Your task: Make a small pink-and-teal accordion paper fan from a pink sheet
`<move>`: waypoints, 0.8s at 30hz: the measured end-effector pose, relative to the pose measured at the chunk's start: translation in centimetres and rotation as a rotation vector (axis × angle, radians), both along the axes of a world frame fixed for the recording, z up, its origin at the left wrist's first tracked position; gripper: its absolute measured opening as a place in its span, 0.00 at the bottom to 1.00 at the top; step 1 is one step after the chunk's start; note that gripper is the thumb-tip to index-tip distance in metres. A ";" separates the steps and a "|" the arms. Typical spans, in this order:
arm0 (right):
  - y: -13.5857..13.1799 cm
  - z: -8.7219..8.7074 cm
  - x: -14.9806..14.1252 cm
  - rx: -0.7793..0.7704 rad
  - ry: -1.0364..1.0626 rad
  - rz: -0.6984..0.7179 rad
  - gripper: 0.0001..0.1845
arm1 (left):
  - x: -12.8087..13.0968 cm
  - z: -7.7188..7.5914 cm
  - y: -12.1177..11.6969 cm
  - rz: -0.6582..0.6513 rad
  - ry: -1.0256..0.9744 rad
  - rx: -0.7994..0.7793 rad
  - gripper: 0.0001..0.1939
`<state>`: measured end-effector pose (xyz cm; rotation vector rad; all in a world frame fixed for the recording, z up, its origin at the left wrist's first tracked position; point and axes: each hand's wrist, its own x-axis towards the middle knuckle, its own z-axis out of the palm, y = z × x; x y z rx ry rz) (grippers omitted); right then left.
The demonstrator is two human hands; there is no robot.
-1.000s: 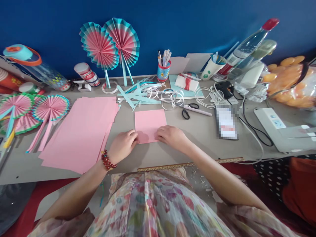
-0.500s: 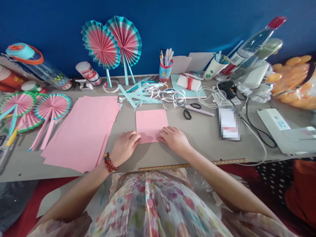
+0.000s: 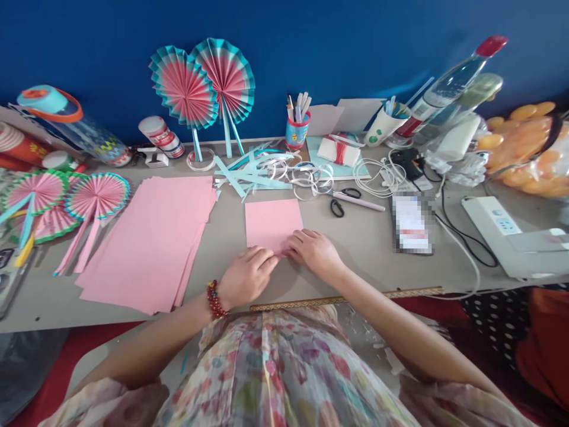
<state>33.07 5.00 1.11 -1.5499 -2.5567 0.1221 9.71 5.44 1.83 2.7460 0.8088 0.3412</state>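
Observation:
A small pink paper sheet (image 3: pixel 272 223) lies flat on the grey table (image 3: pixel 364 237) in front of me. My left hand (image 3: pixel 247 275), with a red bead bracelet on the wrist, has its fingers curled and pressed on the sheet's near edge. My right hand (image 3: pixel 313 251) rests at the near right corner, its fingers bent down onto the paper. The fingertips of both hands almost meet at the near edge, and they hide that edge.
A stack of large pink sheets (image 3: pixel 151 237) lies to the left. Paper fans (image 3: pixel 204 83) stand at the blue wall, more fans (image 3: pixel 62 198) at far left. Blue paper strips (image 3: pixel 249 169), scissors (image 3: pixel 351 200), a phone (image 3: pixel 411 222), cables, a pen cup (image 3: pixel 297 127) and bottles crowd the back.
My left hand slid right along the sheet's near edge until it nearly touches the right hand. The right hand stayed put at the near right corner.

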 end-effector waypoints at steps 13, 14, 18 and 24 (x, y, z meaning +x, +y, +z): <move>1.1 2.9 3.3 -0.308 0.175 0.021 0.08 | 0.9 -0.3 0.0 -0.006 0.196 0.040 0.23; 1.1 2.9 3.6 -0.322 0.180 0.026 0.08 | 1.0 -0.2 0.0 -0.005 0.212 0.044 0.24; 1.2 3.0 3.7 -0.333 0.164 -0.019 0.09 | 1.3 0.0 -0.1 0.013 0.263 0.056 0.26; 1.4 2.9 3.3 -0.360 0.143 -0.046 0.08 | 1.3 -0.3 -0.2 0.019 0.277 0.064 0.26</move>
